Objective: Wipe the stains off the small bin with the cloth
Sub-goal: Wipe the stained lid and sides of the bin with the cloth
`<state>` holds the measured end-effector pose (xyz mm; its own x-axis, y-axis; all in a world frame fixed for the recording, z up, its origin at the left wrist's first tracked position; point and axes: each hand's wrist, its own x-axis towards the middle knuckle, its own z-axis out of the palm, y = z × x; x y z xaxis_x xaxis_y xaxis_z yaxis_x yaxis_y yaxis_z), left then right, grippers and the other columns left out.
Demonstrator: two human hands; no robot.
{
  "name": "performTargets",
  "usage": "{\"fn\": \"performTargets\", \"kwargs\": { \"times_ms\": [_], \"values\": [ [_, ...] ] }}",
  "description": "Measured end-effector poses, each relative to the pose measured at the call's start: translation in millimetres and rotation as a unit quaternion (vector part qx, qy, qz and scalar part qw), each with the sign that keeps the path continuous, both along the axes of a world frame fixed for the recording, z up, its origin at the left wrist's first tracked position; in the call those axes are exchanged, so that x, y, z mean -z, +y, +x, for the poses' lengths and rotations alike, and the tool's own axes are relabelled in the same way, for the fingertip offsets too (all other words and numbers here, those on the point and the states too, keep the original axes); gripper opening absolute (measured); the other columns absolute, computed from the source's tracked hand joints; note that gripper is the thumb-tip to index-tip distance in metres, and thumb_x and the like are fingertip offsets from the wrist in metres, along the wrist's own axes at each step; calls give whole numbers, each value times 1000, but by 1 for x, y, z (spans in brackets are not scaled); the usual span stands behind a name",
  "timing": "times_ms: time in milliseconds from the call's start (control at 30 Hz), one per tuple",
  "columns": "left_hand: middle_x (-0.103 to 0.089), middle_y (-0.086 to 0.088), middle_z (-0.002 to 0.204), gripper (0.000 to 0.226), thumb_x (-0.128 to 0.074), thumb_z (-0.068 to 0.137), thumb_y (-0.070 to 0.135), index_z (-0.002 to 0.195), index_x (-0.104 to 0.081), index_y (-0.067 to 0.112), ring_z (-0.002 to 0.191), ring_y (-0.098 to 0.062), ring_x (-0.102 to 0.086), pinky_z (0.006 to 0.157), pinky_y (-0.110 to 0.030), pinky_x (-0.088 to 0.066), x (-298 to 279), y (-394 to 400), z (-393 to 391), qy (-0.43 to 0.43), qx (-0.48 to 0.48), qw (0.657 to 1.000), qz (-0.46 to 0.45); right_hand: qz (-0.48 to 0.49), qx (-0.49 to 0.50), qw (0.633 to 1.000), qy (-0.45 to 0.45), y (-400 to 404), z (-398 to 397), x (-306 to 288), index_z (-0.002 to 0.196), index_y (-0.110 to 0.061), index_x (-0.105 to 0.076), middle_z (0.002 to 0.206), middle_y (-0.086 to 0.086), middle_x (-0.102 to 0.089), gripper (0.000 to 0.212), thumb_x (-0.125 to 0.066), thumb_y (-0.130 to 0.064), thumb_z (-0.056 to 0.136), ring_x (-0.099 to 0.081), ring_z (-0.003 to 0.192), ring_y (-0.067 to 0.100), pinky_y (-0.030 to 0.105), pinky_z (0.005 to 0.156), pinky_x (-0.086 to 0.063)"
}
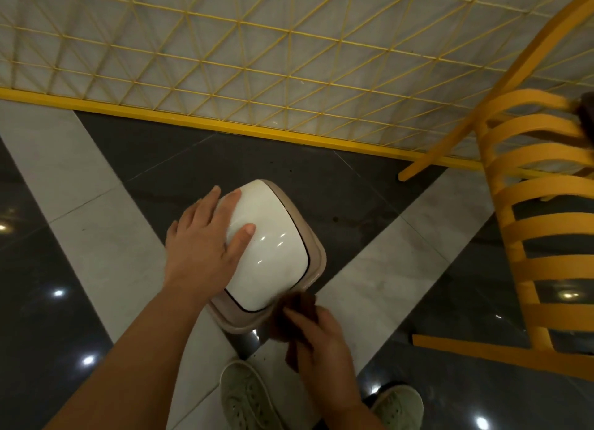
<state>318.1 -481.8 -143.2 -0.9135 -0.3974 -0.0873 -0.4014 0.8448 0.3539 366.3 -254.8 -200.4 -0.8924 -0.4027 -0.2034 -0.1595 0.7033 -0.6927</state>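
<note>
A small bin (276, 253) with a glossy white domed lid and a beige rim stands on the floor below me. My left hand (205, 240) lies flat on the lid's left side, fingers spread, steadying it. My right hand (321, 343) grips a dark brown cloth (289, 310), which is pressed against the bin's near right corner at the rim. Part of the cloth is hidden under my fingers.
A yellow slatted chair (530, 237) stands to the right, with something dark at its upper edge. A yellow wire mesh panel (257, 60) with a yellow base bar runs behind the bin. Two pale sneakers (247, 397) are at the bottom on grey and white tiles.
</note>
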Motion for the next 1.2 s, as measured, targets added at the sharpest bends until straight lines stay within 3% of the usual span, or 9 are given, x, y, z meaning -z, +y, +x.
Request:
{"fn": "performTargets", "kwargs": {
  "times_ms": [100, 167, 300, 400, 567, 800, 967, 1100, 1200],
  "values": [
    [-11, 3, 159, 59, -22, 89, 58, 144, -29, 41, 145, -25, -10, 116, -56, -7, -1, -9, -7, 42, 55, 997, 27, -55, 160, 986, -8, 16, -21, -14, 122, -44, -52, 122, -11, -46, 44, -47, -12, 92, -55, 106, 15, 38, 96, -48],
    [-3, 1, 160, 57, -32, 89, 50, 145, -27, 41, 146, -23, -4, 115, -51, 3, -2, -10, -7, 77, 28, 996, 32, -62, 214, 974, -35, 22, -33, -20, 128, -34, -50, 123, -7, -48, 42, -49, -9, 94, -52, 108, 10, 35, 102, -43],
    [-12, -7, 157, 59, -49, 92, 26, 147, -26, 26, 143, -28, -14, 113, -50, -10, -15, 7, -7, 111, -185, 975, 49, -80, 226, 970, -40, 20, -53, -31, 129, -32, -49, 123, -8, -49, 41, -50, -11, 94, -50, 110, 6, 30, 104, -40],
    [-18, -9, 156, 56, -43, 96, 32, 147, -26, 17, 142, -30, -17, 112, -50, -16, -15, 24, -12, 59, -272, 952, 128, -72, 219, 972, -44, 5, -83, -38, 132, -31, -49, 121, -13, -46, 38, -48, -17, 96, -47, 107, 2, 27, 103, -39],
    [-22, -12, 155, 58, -36, 98, 40, 148, -25, 14, 144, -30, -12, 114, -49, -18, 3, 24, -17, 77, -205, 967, 128, -13, 124, 987, -99, -19, -112, -33, 135, -31, -45, 129, -4, -46, 37, -41, -24, 99, -51, 109, 12, 34, 101, -45],
    [-36, 0, 150, 51, -23, 97, 45, 141, -40, 26, 142, -22, -20, 113, -38, -17, 12, 16, -23, 112, -76, 984, 113, -88, 168, 979, -75, 13, -58, -12, 116, -34, -58, 111, -10, -56, 33, -47, -11, 95, -56, 101, 7, 35, 94, -49],
    [-41, 3, 146, 47, -26, 98, 48, 137, -43, 29, 140, -21, -26, 110, -42, -27, 14, 21, -27, 126, -87, 985, 79, -126, 177, 976, -1, -8, -53, -26, 127, -41, -44, 120, -21, -46, 36, -48, -24, 96, -45, 113, -6, 13, 99, -38],
    [-43, 3, 144, 52, -21, 95, 52, 137, -43, 30, 140, -21, -27, 110, -43, -29, 15, 21, -24, 124, -79, 987, 65, -139, 192, 971, 44, -29, -88, -35, 131, -32, -50, 129, -11, -47, 35, -44, -27, 97, -46, 115, -2, 21, 103, -37],
    [-44, 3, 144, 50, -22, 96, 50, 137, -43, 30, 139, -21, -28, 110, -40, -27, 16, 22, -25, 126, -80, 987, 55, -134, 151, 978, 58, -44, -126, -47, 130, -29, -52, 126, -15, -44, 34, -44, -27, 97, -43, 117, 1, 19, 104, -32]
  ]
}}
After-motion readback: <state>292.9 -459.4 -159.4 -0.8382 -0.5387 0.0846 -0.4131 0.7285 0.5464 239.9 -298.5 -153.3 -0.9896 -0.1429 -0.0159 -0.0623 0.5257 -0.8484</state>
